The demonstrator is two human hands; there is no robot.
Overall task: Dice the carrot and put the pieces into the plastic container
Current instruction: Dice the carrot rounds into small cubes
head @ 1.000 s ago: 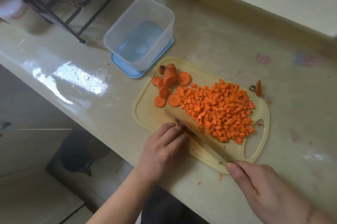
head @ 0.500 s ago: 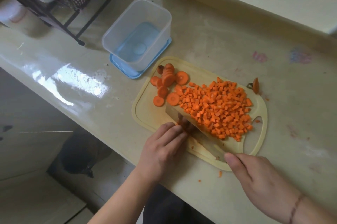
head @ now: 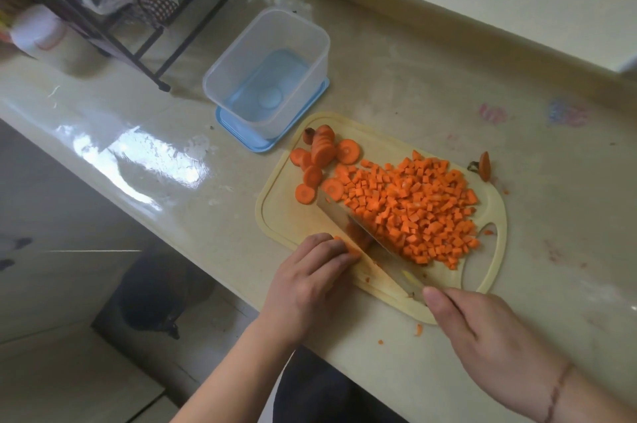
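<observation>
Orange cubes of diced carrot (head: 410,212) lay in a wide heap on the cream cutting board (head: 286,215), just beyond the two hands. The left hand (head: 310,281) rested on the near edge of the board with its fingers curled down, and it pressed a small bunch of carrot strips (head: 348,246) against the board; only the orange ends showed under the fingertips. The right hand (head: 482,329) gripped the handle of the knife (head: 358,233), which was hidden under the palm, and the thumb lay along the base of the blade. The blade ran from the right hand forward and to the left, between the left fingers and the heap, touching the strips on one side and the nearest cubes on the other. Past the knife tip, further from the left hand, several round carrot slices (head: 322,153) were still uncut, some leaning in a short stack. The plastic container (head: 272,64) stood well beyond the left hand, just behind the far corner of the board, on a blue lid (head: 241,133), with no carrot inside. A carrot end (head: 484,165) with a dark stub lay on the counter (head: 448,95) beyond the right hand, at the far edge of the board.
</observation>
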